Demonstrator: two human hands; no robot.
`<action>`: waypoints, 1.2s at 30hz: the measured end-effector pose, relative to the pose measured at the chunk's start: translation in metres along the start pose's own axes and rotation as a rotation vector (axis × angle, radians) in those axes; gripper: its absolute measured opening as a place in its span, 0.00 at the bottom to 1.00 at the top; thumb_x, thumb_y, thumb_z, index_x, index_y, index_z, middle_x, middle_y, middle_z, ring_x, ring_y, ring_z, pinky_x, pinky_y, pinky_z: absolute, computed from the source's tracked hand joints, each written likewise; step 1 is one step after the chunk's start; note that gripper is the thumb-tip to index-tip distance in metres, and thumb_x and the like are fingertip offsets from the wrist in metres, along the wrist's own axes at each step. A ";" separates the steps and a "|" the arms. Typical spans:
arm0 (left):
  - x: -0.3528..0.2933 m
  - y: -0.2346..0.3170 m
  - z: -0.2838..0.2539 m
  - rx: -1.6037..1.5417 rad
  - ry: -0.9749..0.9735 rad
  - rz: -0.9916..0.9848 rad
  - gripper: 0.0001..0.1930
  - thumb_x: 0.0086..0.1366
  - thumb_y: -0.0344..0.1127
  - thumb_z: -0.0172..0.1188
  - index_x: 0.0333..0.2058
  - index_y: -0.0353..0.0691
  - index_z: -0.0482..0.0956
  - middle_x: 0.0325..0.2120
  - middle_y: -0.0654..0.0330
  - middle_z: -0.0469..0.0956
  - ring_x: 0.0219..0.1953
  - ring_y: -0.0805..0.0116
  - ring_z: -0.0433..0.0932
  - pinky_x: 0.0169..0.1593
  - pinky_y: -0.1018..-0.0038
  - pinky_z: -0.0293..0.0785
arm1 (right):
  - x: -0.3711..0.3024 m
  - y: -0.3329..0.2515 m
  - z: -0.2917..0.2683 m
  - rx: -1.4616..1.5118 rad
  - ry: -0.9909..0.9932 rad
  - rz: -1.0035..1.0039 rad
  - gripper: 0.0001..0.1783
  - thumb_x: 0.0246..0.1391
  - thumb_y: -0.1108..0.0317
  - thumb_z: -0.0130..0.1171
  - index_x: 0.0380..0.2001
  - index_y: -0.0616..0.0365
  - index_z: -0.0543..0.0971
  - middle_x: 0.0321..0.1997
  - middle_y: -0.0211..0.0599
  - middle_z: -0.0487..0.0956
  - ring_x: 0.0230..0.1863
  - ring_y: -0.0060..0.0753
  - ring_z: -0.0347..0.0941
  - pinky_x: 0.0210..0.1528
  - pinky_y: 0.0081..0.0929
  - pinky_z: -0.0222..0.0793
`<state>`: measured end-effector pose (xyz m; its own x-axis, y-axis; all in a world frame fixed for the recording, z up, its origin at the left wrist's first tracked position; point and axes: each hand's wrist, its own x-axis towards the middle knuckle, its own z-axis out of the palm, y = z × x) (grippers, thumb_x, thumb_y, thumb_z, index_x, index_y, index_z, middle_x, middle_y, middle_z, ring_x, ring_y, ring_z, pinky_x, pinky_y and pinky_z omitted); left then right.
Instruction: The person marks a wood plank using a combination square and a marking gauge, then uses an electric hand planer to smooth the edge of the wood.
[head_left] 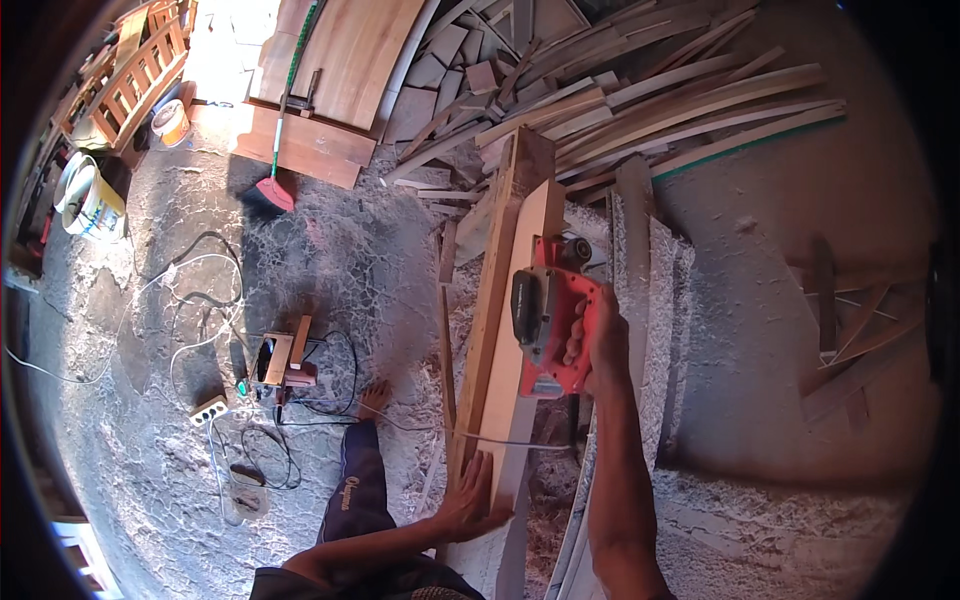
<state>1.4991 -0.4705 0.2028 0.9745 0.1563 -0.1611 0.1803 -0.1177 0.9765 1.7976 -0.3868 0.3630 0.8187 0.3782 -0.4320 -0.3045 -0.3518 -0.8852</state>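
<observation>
A red and black electric planer (546,318) sits on top of a long pale wooden beam (503,385). My right hand (608,345) is wrapped round the planer's red rear handle. Lower down, my left hand (472,508) lies on the near part of the beam, its fingers stretched out over the wood. A darker length of timber (492,290) runs along the beam's left side. The planer's grey cord (515,441) crosses over the beam just beyond my left hand.
Loose boards (690,105) and offcuts are heaped at the far right. On the shaving-strewn floor to the left lie a power strip (209,409), tangled cords, another power tool (283,362), a red broom (268,195) and white buckets (92,203). My bare foot (374,398) stands near the cords.
</observation>
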 end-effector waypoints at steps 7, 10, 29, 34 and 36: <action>0.001 -0.013 0.008 0.069 -0.013 0.016 0.60 0.62 0.61 0.62 0.66 0.16 0.33 0.67 0.21 0.38 0.73 0.28 0.36 0.73 0.49 0.44 | 0.111 -0.058 0.033 -0.014 -0.017 -0.043 0.31 0.61 0.33 0.51 0.31 0.54 0.71 0.15 0.27 0.67 0.11 0.26 0.64 0.13 0.30 0.61; 0.002 -0.006 -0.002 0.118 -0.095 -0.025 0.62 0.62 0.61 0.62 0.66 0.15 0.29 0.67 0.19 0.35 0.73 0.28 0.36 0.72 0.53 0.49 | 0.155 -0.080 0.044 -0.007 -0.041 -0.070 0.30 0.61 0.34 0.51 0.30 0.53 0.71 0.15 0.27 0.67 0.11 0.26 0.64 0.13 0.31 0.61; -0.037 -0.021 -0.035 0.067 0.244 0.164 0.53 0.56 0.31 0.64 0.72 0.31 0.37 0.72 0.37 0.41 0.75 0.43 0.38 0.74 0.61 0.44 | -0.260 0.164 -0.103 0.388 0.221 -0.107 0.26 0.61 0.39 0.58 0.38 0.52 0.70 0.17 0.30 0.72 0.14 0.25 0.68 0.17 0.23 0.64; -0.048 -0.023 0.051 0.153 0.251 0.125 0.60 0.53 0.38 0.71 0.71 0.29 0.34 0.69 0.33 0.48 0.71 0.38 0.51 0.70 0.59 0.56 | -0.391 0.196 -0.115 0.306 0.393 0.141 0.26 0.61 0.39 0.58 0.37 0.54 0.71 0.17 0.30 0.72 0.14 0.24 0.68 0.17 0.23 0.63; -0.032 -0.017 0.057 0.152 0.346 0.106 0.60 0.51 0.40 0.74 0.70 0.28 0.37 0.66 0.34 0.57 0.66 0.38 0.64 0.64 0.58 0.67 | -0.408 0.204 -0.116 0.286 0.338 0.138 0.26 0.61 0.39 0.57 0.37 0.54 0.71 0.17 0.30 0.72 0.14 0.24 0.68 0.17 0.23 0.63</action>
<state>1.4726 -0.5292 0.1828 0.8908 0.4538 0.0223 0.1244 -0.2909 0.9486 1.4584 -0.7121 0.3789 0.8591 0.0276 -0.5110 -0.5054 -0.1112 -0.8557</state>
